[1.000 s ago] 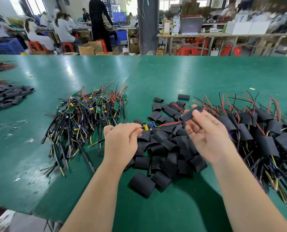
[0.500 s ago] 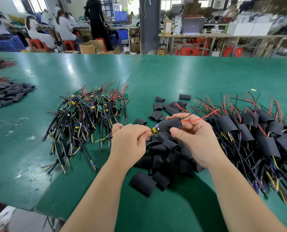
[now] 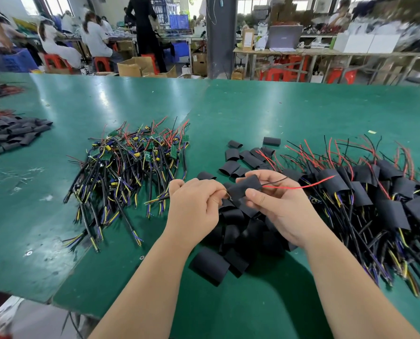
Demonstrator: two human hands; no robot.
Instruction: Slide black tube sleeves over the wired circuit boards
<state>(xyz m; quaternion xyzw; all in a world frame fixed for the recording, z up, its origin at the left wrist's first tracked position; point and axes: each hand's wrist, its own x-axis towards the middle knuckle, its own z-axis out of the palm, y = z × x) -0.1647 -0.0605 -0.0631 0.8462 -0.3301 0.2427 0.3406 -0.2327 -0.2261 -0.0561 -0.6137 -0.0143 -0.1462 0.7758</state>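
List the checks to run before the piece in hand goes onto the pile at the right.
1. Sleeve grip: the right hand grips the black sleeve. Ok.
2. Wire grip: the left hand pinches the wires at the sleeve's left end. Ok.
3. Leads through: the red lead and a black one come out of the sleeve's right end. Ok.
4. Board fully covered: no green shows, but the fingers hide the sleeve's ends. Cannot tell.
5. Drop spot: the sleeved pile lies just right of the right hand. Ok.
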